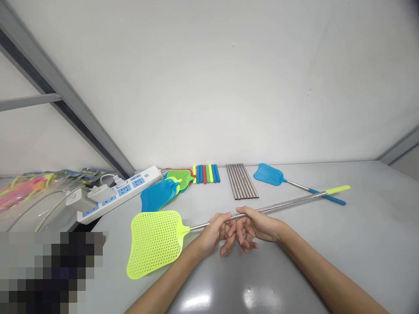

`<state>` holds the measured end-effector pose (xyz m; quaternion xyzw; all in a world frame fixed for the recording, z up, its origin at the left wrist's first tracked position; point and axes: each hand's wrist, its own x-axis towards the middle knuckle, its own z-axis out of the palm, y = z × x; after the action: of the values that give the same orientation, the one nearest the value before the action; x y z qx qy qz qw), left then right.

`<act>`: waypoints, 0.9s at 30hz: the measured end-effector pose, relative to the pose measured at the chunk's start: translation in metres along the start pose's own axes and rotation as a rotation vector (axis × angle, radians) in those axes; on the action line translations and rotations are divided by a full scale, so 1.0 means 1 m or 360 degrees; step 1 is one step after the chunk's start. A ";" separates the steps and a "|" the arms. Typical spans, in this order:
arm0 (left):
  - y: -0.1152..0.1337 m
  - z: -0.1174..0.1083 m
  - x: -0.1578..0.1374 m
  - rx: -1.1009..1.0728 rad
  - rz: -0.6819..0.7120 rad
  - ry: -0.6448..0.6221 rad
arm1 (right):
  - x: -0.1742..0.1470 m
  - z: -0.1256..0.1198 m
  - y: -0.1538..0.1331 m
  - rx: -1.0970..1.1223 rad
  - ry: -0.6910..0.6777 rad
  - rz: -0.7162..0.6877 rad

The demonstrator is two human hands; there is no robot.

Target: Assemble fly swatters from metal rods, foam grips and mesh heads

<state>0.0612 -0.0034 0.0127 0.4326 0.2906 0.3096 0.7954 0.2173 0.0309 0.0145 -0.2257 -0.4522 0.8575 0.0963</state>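
Note:
A yellow-green fly swatter (153,242) with a telescopic metal rod stretches across in front of me, its perforated head to the left and its yellow handle at the right. My left hand (218,231) is closed on the rod towards the head, thumb on top. Beside it, my right hand (258,224) pinches the same rod, with its lower fingers curled loosely beneath. The two hands nearly meet near the rod's middle. Behind the rod's right part lies a blue fly swatter (270,174) with a metal rod and blue handle, crossed by the yellow handle in this view.
Several metal rods (241,182) lie side by side at the back, left of them a row of coloured handles (207,174). Blue swatter heads (159,196) and green ones (179,176) are piled beside a white power strip (121,192). Plastic-wrapped items (29,192) lie far left.

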 end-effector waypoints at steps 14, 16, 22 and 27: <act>0.001 0.002 -0.003 0.0122 -0.0076 0.0030 | 0.004 0.003 0.001 -0.0028 -0.0016 0.0083; 0.001 0.004 -0.003 0.0165 -0.0083 0.0065 | 0.004 0.003 0.001 -0.0027 -0.0011 0.0095; 0.001 0.005 -0.004 0.0239 -0.0106 0.0108 | 0.005 0.004 0.004 -0.0038 -0.0029 0.0121; -0.003 0.001 -0.004 0.0234 -0.0159 0.0101 | 0.006 0.005 0.006 -0.0109 -0.0034 0.0135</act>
<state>0.0602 -0.0080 0.0108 0.4648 0.3588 0.2609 0.7662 0.2098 0.0263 0.0104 -0.2386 -0.4724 0.8472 0.0470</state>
